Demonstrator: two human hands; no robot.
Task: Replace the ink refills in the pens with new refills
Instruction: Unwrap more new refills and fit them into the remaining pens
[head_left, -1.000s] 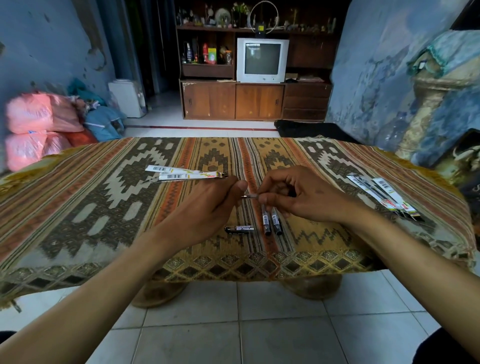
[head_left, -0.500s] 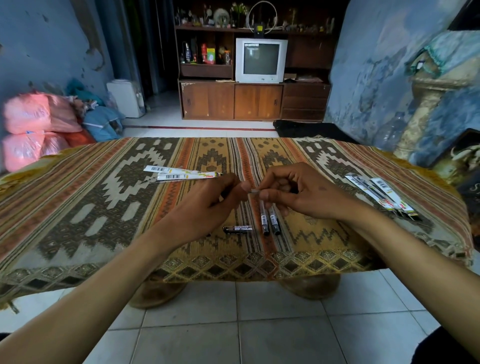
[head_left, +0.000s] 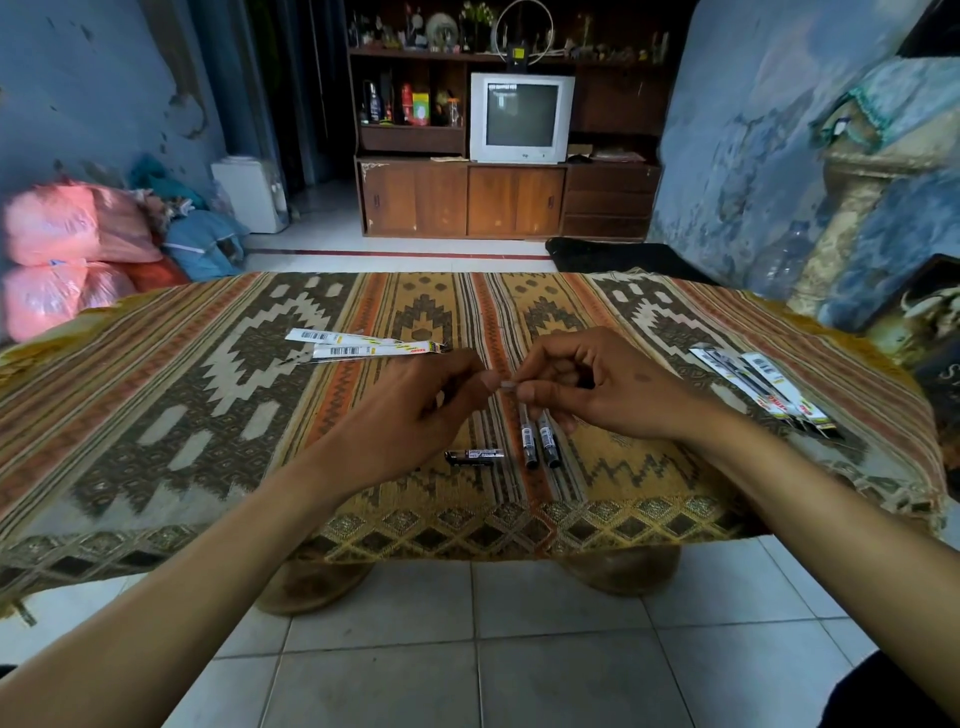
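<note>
My left hand (head_left: 415, 410) and my right hand (head_left: 597, 384) meet fingertip to fingertip above the patterned tablecloth (head_left: 208, 415). Between them shows a short pale piece of a pen part (head_left: 508, 385), pinched by both hands; the rest is hidden in my fingers. Two black pens (head_left: 540, 439) lie side by side just below my right hand. A short black pen barrel (head_left: 475, 456) lies crosswise to their left. Refill packets (head_left: 363, 345) rest at the left, behind my left hand. More refill packets (head_left: 763, 387) lie at the right.
The table's near edge hangs over a white tiled floor (head_left: 467, 649). Pink sacks (head_left: 62, 249) are piled at the far left. A wooden cabinet (head_left: 509, 197) with a television (head_left: 519, 117) stands at the back.
My hands have drawn closer together, so less of the pen part shows between the fingertips. The pens and packets on the cloth have not moved.
</note>
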